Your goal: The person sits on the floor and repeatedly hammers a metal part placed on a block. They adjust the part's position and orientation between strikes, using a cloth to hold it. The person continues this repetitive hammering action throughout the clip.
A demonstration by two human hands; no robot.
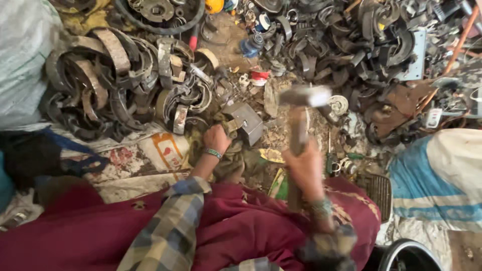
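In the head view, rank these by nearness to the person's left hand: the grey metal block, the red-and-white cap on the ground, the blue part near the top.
From the left hand:
1. Grey metal block, just right of the hand, touching or nearly so.
2. Red-and-white cap, farther up on the ground.
3. Blue part, farthest, near the top, beside the scrap pile.

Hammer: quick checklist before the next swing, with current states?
1. Right hand closed on the hammer handle: ok, grip looks full.
2. Hammer head raised above the work: ok, though blurred.
3. Left hand steadies the metal box: ok, it touches the box's near edge.
4. Left fingers out of the strike path: cannot tell, they sit right beside the box.
5. Box seated firmly on the ground: cannot tell, it lies tilted among debris.
6. Room around the box: not ok, brake shoes and scrap crowd it.
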